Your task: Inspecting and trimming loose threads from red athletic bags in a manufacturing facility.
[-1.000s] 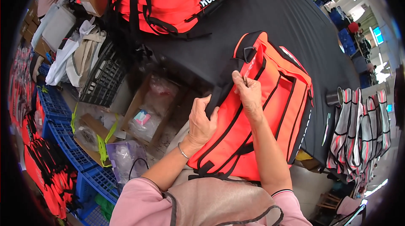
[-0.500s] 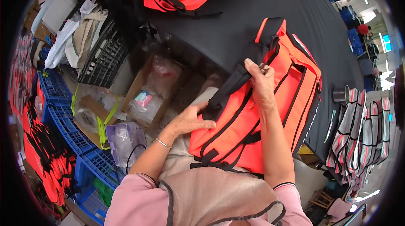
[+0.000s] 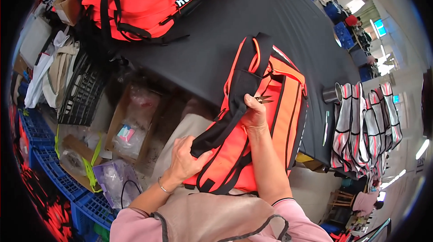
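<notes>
A bright orange-red backpack (image 3: 291, 127) with black trim rests on my lap and against the table edge. Its padded black shoulder strap (image 3: 239, 86) faces up. The fingers of my left hand (image 3: 184, 158) are closed around the strap's lower end, near the bag's bottom corner. Higher up, my right hand (image 3: 255, 116) is closed on a small pair of thread snips (image 3: 265, 100), whose dark blades point right over the bag. The right thumb lies along the strap's edge; the snips' handles are hidden in the palm.
Folded orange-red bags (image 3: 131, 2) are stacked on the black-covered table (image 3: 203, 43). At left are a black crate (image 3: 83, 88), an open carton (image 3: 119, 120) of plastic bags and blue crates (image 3: 56, 165). Grey striped pieces (image 3: 354, 129) hang at right, beside a dark metal cup (image 3: 333, 93).
My view has swung right, so the scene shifts left. The strap is now drawn straighter between my hands, with my left hand gripping its lower end. The snips' blades now show at my right hand.
</notes>
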`<state>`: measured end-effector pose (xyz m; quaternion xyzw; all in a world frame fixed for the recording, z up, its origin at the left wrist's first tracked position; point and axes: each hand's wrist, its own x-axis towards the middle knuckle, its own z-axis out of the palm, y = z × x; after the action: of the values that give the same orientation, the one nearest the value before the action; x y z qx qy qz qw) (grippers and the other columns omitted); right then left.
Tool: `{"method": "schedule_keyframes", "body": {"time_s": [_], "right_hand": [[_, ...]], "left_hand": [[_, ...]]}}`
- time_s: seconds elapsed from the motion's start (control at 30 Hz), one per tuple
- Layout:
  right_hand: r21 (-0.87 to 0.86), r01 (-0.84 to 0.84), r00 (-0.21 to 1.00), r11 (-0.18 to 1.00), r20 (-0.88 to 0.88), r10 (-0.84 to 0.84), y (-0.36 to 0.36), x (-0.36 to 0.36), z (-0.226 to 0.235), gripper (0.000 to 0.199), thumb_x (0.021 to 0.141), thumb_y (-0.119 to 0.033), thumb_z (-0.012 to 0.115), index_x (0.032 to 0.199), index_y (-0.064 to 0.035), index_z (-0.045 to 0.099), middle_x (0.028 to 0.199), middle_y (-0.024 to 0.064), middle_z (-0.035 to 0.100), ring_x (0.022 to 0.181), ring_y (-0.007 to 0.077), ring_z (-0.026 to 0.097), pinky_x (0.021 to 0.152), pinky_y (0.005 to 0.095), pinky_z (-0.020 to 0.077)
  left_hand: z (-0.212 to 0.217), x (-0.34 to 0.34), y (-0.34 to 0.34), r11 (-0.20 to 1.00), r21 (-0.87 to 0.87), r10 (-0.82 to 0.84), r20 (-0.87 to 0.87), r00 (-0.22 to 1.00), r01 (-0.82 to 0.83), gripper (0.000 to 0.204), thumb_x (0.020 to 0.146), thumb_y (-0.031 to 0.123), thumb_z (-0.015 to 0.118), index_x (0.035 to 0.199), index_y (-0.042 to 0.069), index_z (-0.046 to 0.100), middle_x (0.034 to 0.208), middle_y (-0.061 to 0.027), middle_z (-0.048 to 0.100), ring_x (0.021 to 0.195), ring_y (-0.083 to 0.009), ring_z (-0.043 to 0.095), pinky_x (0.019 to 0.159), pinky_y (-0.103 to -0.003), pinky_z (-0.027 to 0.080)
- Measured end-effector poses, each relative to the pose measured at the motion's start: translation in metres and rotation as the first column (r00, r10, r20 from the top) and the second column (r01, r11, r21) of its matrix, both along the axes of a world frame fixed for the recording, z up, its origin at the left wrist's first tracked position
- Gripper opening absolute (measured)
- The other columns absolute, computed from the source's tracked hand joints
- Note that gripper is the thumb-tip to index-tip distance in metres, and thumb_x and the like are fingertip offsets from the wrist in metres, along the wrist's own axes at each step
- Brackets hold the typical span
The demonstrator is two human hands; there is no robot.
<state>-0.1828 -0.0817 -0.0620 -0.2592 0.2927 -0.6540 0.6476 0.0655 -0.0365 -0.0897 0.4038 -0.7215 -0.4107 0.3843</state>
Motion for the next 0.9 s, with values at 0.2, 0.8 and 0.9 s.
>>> {"method": "schedule_keyframes", "body": {"time_s": [0.2, 0.8, 0.9], "right_hand": [[0.048, 0.094, 0.996, 0.994, -0.001, -0.094, -0.001, -0.001, 0.003, 0.013, 0.086, -0.01, 0.064, 0.078, -0.0004, 0.068, 0.08, 0.0102, 0.071, 0.071, 0.0229, 0.07, 0.066, 0.0348, 0.0562], [-0.084, -0.015, 0.999, 0.996, 0.042, 0.019, -0.002, -0.012, -0.014, 0.011, 0.088, -0.012, 0.065, 0.09, -0.0014, 0.067, 0.082, 0.0074, 0.07, 0.072, 0.018, 0.069, 0.068, 0.0312, 0.0579], [0.106, 0.253, 0.957, 0.962, -0.175, -0.233, -0.003, 0.023, 0.032, 0.007, 0.087, -0.01, 0.067, 0.084, -0.0037, 0.067, 0.077, 0.0036, 0.068, 0.069, 0.014, 0.067, 0.068, 0.0299, 0.0564]], "left_hand": [[0.007, -0.003, -0.001, 0.998, -0.066, 0.006, -0.024, 1.0, -0.007, 0.032, 0.068, 0.018, 0.083, 0.084, 0.003, 0.061, 0.077, -0.0118, 0.063, 0.071, -0.032, 0.059, 0.074, -0.04, 0.041], [0.007, -0.003, 0.002, 0.976, -0.218, 0.009, -0.029, 1.0, -0.015, 0.028, 0.069, 0.014, 0.083, 0.082, 0.004, 0.06, 0.072, -0.008, 0.06, 0.064, -0.0287, 0.056, 0.067, -0.038, 0.038], [0.007, -0.001, 0.004, 0.979, -0.201, 0.018, -0.02, 1.0, -0.022, 0.028, 0.07, 0.014, 0.082, 0.082, 0.004, 0.059, 0.072, -0.0078, 0.059, 0.064, -0.0278, 0.055, 0.068, -0.038, 0.037]]}}
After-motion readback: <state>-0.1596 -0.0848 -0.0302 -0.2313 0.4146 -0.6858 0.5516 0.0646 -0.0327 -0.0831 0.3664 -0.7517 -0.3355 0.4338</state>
